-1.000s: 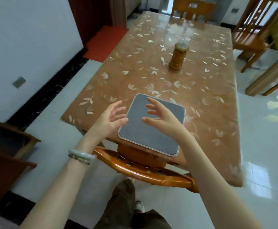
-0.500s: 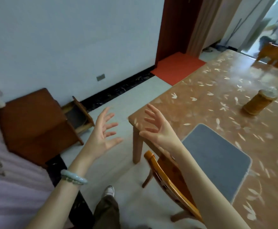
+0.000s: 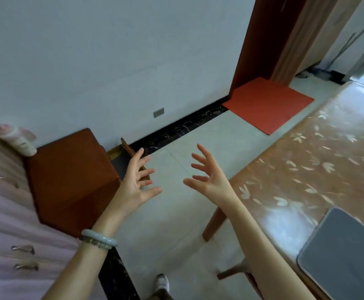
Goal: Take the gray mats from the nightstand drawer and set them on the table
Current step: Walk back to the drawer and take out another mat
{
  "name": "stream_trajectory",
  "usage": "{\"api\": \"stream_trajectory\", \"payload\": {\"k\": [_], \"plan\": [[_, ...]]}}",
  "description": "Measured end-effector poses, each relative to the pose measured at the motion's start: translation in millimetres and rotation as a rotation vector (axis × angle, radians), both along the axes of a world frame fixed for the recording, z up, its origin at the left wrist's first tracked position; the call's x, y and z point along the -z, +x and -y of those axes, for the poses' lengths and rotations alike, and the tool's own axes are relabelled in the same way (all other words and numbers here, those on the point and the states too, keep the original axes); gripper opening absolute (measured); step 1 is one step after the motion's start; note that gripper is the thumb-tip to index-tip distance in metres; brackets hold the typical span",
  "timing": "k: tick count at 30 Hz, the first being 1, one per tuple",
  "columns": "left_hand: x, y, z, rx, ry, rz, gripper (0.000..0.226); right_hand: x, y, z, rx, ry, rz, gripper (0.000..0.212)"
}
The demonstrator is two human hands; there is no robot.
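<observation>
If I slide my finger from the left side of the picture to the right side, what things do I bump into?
Pale pink furniture with handles → brown nightstand → left hand → right hand → table → gray mat.

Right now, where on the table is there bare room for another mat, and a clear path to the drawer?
On the table, the leaf-pattern top is bare beyond the gray mat, toward its far end. Bare floor lies between the nightstand and the table, leading to the open drawer. Left hand and right hand hold nothing. Crowded by the mat, where a chair stands.
</observation>
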State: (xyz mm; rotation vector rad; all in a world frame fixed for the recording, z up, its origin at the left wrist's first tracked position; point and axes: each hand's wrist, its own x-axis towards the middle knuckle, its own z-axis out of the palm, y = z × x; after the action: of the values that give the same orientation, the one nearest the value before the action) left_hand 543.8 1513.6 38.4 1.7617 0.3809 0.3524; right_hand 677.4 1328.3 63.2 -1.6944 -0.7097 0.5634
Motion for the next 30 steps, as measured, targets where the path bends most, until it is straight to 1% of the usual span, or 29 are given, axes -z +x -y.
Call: {"api": "stream_trajectory", "payload": {"k": [5,10,14,18,24,30], "plan": [[7,21,-50,0.011,-0.012,-0.017,0.101,1,19,-53,0.042,-0.012,-0.027,0.087],[15,54,-86,-0.041,-0.050,-0.015,0.098,6,55,-91,0.087,-0.005,-0.023,0.087],[23,98,-123,-0.068,-0.063,-0.020,0.097,16,106,-132,0.068,-0.022,-0.031,0.088],[29,159,-161,-0.100,-0.065,-0.032,0.097,24,176,-176,0.039,-0.020,-0.034,0.089],[19,250,-208,-0.204,-0.060,-0.023,0.096,18,283,-238,-0.031,0.009,-0.039,0.089],[17,314,-246,-0.267,-0.050,-0.021,0.098,17,347,-290,-0.119,0.016,-0.043,0.088]]}}
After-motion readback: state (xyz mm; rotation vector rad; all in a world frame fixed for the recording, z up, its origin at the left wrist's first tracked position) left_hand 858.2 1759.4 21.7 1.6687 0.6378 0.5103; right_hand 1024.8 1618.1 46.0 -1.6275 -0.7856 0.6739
